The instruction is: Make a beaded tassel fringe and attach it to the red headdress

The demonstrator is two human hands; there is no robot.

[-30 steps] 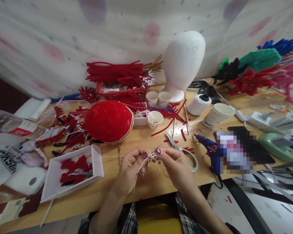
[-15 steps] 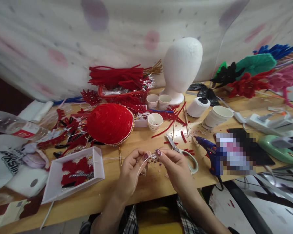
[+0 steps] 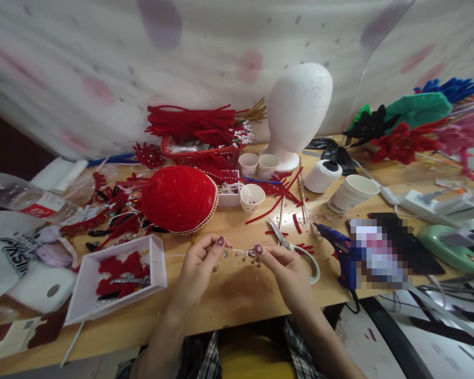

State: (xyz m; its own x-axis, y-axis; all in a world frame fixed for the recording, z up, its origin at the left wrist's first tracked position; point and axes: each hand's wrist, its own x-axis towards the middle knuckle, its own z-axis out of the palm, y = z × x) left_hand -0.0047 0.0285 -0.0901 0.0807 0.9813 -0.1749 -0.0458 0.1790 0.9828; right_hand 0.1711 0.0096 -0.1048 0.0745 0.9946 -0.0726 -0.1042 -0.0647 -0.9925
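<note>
My left hand [image 3: 200, 266] pinches a white string [image 3: 237, 251] between thumb and fingertips. The string runs across to my right hand [image 3: 286, 268], whose thumb and forefinger close on a small cluster of beads [image 3: 253, 257]. Both hands are held above the wooden table's near part, with a gap between them. Scissors [image 3: 294, 246] with pale green handles lie open-bladed just beyond my right hand. Beyond my left hand sits a red dome-shaped cap [image 3: 177, 200] edged with pearls. A paper cup [image 3: 253, 199] holding small beads stands in front of both hands.
A white box [image 3: 158, 263] of red ornaments lies at left. A blue glue gun [image 3: 339, 250], a blurred-out phone [image 3: 375, 250] and a power strip [image 3: 430, 202] are at right. Behind stand a white foam head [image 3: 300, 110], a thread spool [image 3: 323, 176] and a red basket [image 3: 201, 155].
My hands have drawn apart: the left moved leftward, and the string now stretches between them. The right hand stays nearly in place with the beads. The view has shifted slightly.
</note>
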